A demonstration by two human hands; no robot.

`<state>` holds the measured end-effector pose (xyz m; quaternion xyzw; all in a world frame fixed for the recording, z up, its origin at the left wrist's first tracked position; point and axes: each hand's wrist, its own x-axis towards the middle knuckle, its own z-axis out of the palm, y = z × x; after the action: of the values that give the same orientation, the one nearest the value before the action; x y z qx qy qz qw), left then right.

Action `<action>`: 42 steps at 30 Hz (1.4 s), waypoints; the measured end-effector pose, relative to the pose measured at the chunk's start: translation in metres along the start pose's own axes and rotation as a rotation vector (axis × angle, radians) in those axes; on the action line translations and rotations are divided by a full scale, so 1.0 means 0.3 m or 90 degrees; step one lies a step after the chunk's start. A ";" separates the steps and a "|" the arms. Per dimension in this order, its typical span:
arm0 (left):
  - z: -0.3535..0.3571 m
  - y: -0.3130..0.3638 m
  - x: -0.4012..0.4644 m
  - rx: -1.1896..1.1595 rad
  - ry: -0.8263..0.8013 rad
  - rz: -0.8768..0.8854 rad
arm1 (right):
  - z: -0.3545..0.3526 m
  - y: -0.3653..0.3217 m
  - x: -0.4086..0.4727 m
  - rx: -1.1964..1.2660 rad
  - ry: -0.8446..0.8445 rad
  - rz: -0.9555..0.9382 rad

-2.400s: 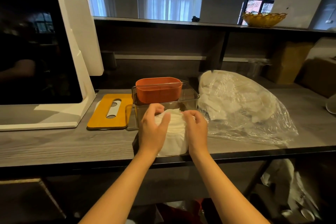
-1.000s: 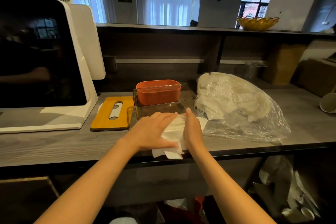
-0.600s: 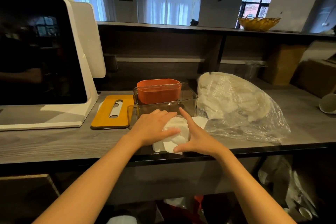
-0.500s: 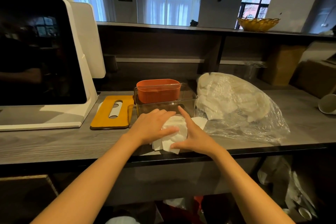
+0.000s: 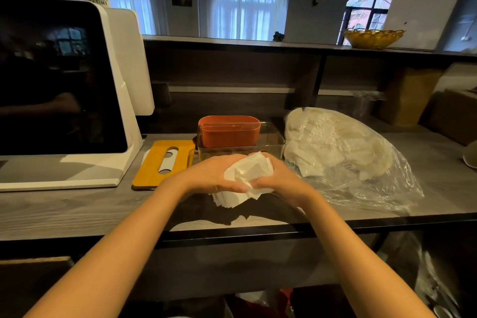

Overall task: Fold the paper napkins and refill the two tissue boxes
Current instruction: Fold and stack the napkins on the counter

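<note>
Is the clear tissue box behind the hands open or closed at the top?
Open. The clear tissue box has no lid on top; the yellow lid lies flat on the counter beside it.

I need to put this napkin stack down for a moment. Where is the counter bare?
Bare counter lies along the front edge, left of your hands, before the white machine and yellow lid. It is crowded behind the napkins: clear box, then plastic bag rightward.

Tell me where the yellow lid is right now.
The yellow lid lies flat on the counter, left of the clear box, beside the white screen stand.
</note>
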<state>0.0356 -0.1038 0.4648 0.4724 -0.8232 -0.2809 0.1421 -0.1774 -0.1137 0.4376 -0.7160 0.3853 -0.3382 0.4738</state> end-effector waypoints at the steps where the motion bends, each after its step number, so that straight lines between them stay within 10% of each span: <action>1: -0.011 0.003 -0.006 -0.023 -0.012 0.000 | -0.011 -0.013 0.008 0.037 -0.027 0.006; 12: -0.035 0.054 -0.062 -0.398 -0.095 -0.098 | -0.097 -0.174 0.024 0.107 -0.205 0.182; 24: 0.084 0.118 -0.034 -1.008 0.086 -0.177 | -0.008 -0.138 -0.078 0.445 0.173 0.280; 35: 0.247 0.259 -0.026 -0.733 0.251 -0.170 | 0.053 -0.188 -0.136 0.135 0.169 0.227; 42: 0.200 0.219 -0.037 -0.862 0.180 -0.135 | 0.007 -0.184 -0.140 -0.039 0.030 0.160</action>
<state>-0.0345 -0.0485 0.4563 0.3897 -0.3901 -0.6805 0.4826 -0.1827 -0.0623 0.4838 -0.6682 0.4929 -0.2807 0.4814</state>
